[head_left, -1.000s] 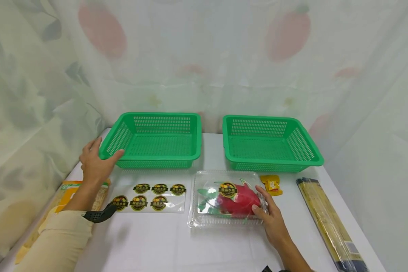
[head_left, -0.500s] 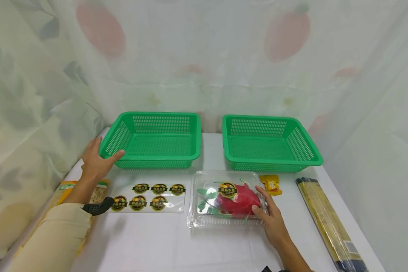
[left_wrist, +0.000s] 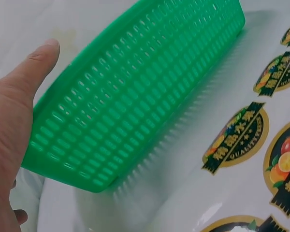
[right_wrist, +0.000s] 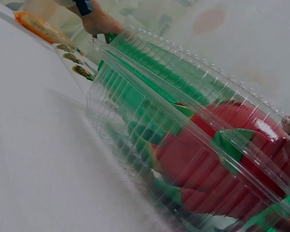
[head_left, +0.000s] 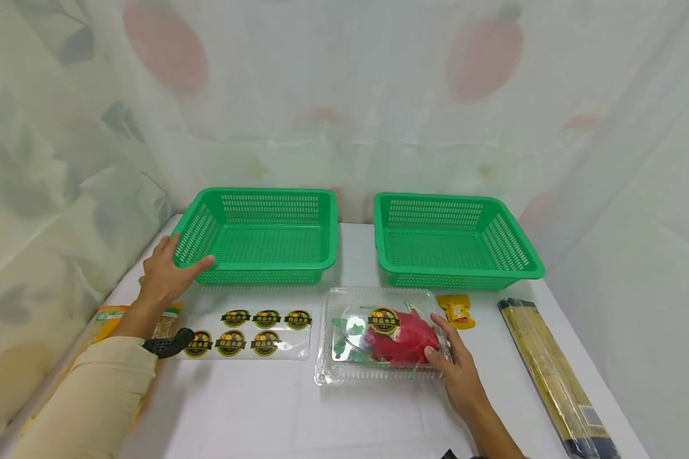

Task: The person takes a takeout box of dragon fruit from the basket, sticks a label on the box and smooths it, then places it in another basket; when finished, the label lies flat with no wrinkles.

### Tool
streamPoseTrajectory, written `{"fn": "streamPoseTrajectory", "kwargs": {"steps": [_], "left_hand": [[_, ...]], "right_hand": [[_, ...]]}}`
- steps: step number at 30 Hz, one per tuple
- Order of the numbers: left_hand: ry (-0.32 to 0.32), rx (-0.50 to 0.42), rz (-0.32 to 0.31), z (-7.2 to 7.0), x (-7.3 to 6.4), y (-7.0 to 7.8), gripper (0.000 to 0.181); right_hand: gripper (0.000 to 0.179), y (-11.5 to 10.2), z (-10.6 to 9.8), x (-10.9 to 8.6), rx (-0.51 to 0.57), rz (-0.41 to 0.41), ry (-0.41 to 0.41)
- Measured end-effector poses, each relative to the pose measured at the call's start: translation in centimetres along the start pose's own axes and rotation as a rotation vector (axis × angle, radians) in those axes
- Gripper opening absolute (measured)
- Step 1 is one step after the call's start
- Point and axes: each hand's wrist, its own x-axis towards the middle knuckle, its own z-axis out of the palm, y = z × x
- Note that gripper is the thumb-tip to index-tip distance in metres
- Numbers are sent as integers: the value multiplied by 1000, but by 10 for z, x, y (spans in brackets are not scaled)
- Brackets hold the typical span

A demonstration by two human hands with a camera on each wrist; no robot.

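My left hand [head_left: 163, 274] is at the front left corner of the left green basket [head_left: 252, 276], thumb and fingers spread around the corner. The left wrist view shows its straight thumb [left_wrist: 38, 63] by the rim and the palm side against the basket's end [left_wrist: 101, 116]. My right hand [head_left: 459, 370] holds the right end of a clear plastic clamshell box [head_left: 335, 376], thumb on the near side and fingers at the far edge. Inside lies a red dragon fruit [head_left: 404, 341] with green tips. A round black-and-gold sticker [head_left: 383, 320] shows on the lid.
A sheet of similar stickers [head_left: 289, 350] lies left of the box. A second green basket [head_left: 459, 280] stands at back right. Right of the box are a small yellow packet [head_left: 458, 312] and a long wrapped bundle [head_left: 557, 376]. An orange-and-yellow bag [head_left: 106, 322] lies under the left forearm.
My left hand has shifted slightly right, closer in around the basket's corner. The right hand and the clamshell box have stayed put, while the whole view has drifted a little.
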Motion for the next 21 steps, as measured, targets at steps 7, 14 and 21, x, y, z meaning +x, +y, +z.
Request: {"fn": "streamPoseTrajectory", "kwargs": {"steps": [7, 14, 21], "left_hand": [[-26, 30, -5, 2, 1, -3, 100], [-23, 50, -21, 4, 0, 0, 105], [-35, 38, -24, 3, -1, 1, 108]], "right_hand": [[60, 2, 0, 0, 29, 4, 6], [57, -1, 1, -2, 136, 29, 27], [56, -3, 4, -6, 242, 49, 66]]}}
